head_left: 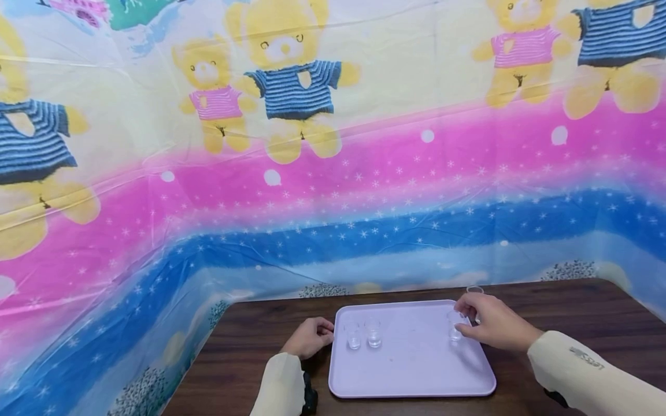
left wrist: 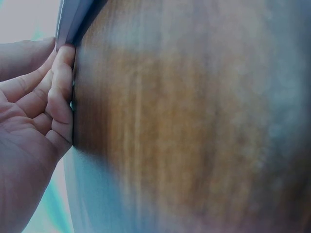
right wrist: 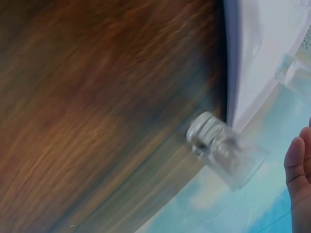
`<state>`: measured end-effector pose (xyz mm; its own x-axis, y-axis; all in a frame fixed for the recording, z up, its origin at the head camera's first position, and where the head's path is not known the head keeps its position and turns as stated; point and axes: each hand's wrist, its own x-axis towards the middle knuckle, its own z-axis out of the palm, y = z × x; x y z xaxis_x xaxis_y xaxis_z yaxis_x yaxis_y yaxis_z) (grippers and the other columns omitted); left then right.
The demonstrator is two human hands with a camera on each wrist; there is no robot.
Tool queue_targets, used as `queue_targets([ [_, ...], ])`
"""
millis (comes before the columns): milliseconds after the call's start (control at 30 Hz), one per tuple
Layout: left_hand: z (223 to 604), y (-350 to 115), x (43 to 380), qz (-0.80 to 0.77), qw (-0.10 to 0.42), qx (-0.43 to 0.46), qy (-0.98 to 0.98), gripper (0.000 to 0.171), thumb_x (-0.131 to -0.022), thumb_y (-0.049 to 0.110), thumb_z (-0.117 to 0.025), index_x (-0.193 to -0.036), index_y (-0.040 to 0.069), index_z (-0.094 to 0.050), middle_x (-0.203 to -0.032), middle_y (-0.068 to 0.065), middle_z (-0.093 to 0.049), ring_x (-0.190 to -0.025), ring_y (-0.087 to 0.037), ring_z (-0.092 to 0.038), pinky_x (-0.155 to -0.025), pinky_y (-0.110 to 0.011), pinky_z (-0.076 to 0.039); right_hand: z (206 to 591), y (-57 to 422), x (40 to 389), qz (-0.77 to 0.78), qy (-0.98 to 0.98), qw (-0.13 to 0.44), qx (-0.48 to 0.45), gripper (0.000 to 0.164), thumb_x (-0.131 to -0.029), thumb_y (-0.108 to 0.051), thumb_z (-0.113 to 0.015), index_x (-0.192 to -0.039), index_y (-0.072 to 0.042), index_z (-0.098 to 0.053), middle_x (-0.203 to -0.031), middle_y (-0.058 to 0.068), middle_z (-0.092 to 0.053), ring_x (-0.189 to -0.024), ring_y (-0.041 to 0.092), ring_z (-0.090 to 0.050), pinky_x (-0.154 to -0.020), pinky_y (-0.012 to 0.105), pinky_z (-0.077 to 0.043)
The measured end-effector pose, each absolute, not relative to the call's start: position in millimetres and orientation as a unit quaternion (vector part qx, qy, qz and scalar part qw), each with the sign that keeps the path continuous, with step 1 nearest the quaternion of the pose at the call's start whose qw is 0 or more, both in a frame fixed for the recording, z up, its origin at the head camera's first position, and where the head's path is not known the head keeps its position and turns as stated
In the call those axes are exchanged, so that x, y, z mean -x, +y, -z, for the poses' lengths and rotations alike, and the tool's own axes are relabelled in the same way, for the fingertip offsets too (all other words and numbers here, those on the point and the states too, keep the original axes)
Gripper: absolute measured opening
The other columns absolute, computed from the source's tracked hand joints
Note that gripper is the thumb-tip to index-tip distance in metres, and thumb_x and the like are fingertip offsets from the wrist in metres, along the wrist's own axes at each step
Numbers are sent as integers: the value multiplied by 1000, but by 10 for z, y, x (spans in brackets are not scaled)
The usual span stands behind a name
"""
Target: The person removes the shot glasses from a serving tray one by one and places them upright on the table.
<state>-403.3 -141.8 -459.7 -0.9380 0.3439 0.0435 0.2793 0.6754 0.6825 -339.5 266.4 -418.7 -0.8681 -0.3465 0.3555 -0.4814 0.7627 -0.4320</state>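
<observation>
My left hand (head_left: 310, 337) is at the left edge of a pale lilac tray (head_left: 411, 375), thumb and fingers pinching its rim in the left wrist view. Over the tray's right side, my right hand (head_left: 491, 320) holds a small clear shot glass (head_left: 455, 328) upright between thumb and fingers. Whether its base touches the tray, I cannot tell. Two more shot glasses, one smaller (head_left: 354, 338) and one larger (head_left: 373, 334), stand side by side on the tray's left part. Another glass (right wrist: 226, 150) stands on the table just off the tray's right edge, mostly behind my right hand in the head view.
The tray lies on a dark wood-grain table (head_left: 250, 352). A printed cloth (head_left: 395, 173) with teddy bears and pink and blue bands hangs behind the table and along its sides.
</observation>
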Motion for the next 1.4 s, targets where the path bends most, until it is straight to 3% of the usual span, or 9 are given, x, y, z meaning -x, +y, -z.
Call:
queue_targets([
  [333, 4586, -1447, 4033, -362, 47, -166, 916, 17, -89, 10, -64, -105, 3, -63, -88, -3, -58, -79, -18, -54, -75, -39, -47, 4293, 2894, 3293, -262, -924, 162, -226, 26, -75, -18, -79, -91, -10, -59, -77, -6, -53, -69, 8, -50, -60, 26, -44],
  [733, 4575, -1453, 4025, -361, 48, -169, 916, 16, -89, 9, -64, -103, 3, -63, -87, -3, -59, -79, -18, -54, -75, -39, -47, 4371, 3149, 3207, -268, -929, 160, -198, 26, -76, -19, -78, -94, -10, -61, -78, -9, -55, -68, 3, -50, -59, 25, -45],
  [1400, 4577, -1412, 4039, -360, 51, -165, 917, 16, -89, 10, -64, -104, 3, -63, -88, -3, -59, -80, -18, -54, -77, -39, -47, 4481, 3285, 3192, -253, -943, 152, -152, 27, -74, -21, -79, -92, -9, -62, -78, -7, -55, -68, 5, -49, -60, 27, -45],
])
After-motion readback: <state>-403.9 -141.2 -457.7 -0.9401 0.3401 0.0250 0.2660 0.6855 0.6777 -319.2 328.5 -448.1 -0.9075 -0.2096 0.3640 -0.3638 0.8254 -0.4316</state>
